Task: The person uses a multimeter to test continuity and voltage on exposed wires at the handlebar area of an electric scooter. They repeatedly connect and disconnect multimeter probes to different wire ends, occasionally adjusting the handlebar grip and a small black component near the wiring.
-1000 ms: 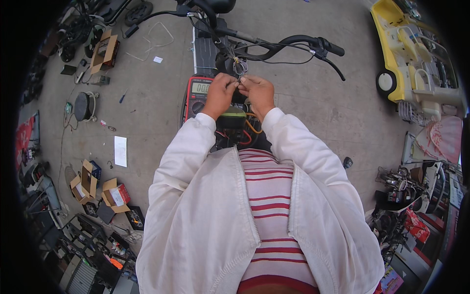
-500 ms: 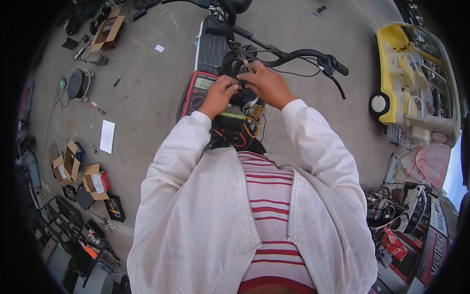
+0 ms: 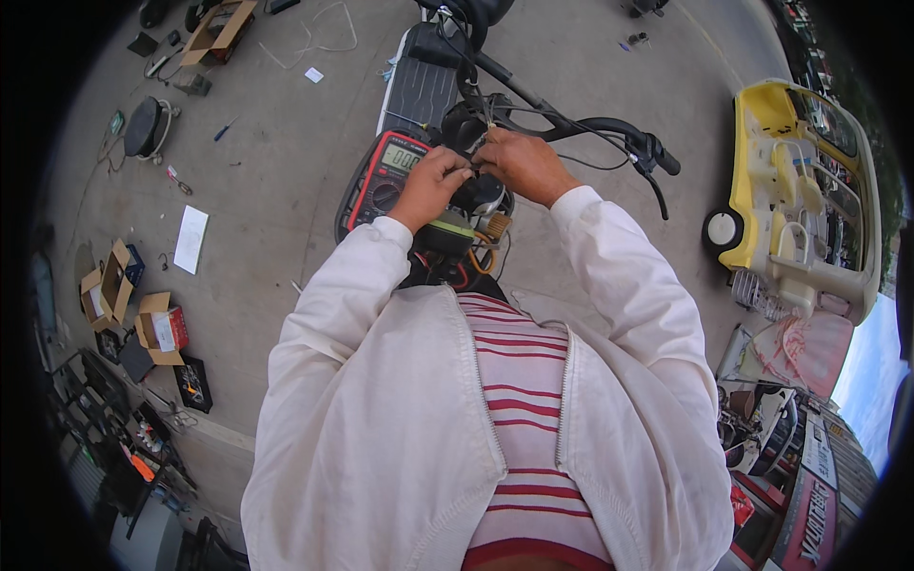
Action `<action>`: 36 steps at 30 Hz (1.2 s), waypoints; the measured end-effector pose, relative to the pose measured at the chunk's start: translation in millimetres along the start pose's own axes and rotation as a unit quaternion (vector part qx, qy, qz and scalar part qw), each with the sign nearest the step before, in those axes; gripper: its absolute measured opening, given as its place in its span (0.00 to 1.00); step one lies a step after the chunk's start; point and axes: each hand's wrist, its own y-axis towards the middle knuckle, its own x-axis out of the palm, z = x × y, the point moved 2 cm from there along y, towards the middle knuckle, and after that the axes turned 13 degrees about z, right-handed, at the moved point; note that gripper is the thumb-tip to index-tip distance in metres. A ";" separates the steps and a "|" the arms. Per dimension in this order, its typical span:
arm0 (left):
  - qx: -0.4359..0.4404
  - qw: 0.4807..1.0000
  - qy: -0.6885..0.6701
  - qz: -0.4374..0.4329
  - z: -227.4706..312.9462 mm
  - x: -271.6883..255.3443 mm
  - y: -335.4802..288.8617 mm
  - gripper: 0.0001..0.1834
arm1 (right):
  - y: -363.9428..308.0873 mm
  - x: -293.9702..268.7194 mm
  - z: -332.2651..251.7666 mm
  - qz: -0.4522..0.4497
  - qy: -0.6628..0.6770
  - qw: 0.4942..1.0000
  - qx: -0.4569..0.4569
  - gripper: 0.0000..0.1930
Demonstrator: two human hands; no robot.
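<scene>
Thin pale wires point(image 3: 487, 122) at the black scooter handlebar point(image 3: 571, 126) are pinched by left hand point(image 3: 430, 183) and right hand point(image 3: 522, 164) fingers, above a red-cased multimeter point(image 3: 386, 173).

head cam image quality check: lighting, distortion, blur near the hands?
Head view: even daylight, soft shadows on the concrete floor, no hard glare. Strong fisheye: black rim, yellow toy car bowed at the right edge. Left hand and right hand are sharp at the scooter handlebar; multimeter display legible; edge clutter smeared.

place: outdoor repair yard | evidence being shown: scooter point(image 3: 447, 86), multimeter point(image 3: 386, 176), parts boxes point(image 3: 133, 305) being spread over concrete floor point(image 3: 257, 190)
</scene>
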 end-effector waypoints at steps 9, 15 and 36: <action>0.009 1.000 -0.024 0.001 -9.3 3.7 2.4 0.07 | 0.9 -3.1 0.8 0.011 -0.027 0.999 -0.045 0.05; -0.072 0.996 -0.050 -0.011 -7.9 6.3 0.6 0.07 | 0.8 -2.1 1.5 0.017 -0.048 0.998 -0.047 0.03; 0.011 0.995 0.049 0.090 0.3 12.9 -0.7 0.05 | -1.1 5.2 4.1 0.027 0.027 0.999 -0.010 0.05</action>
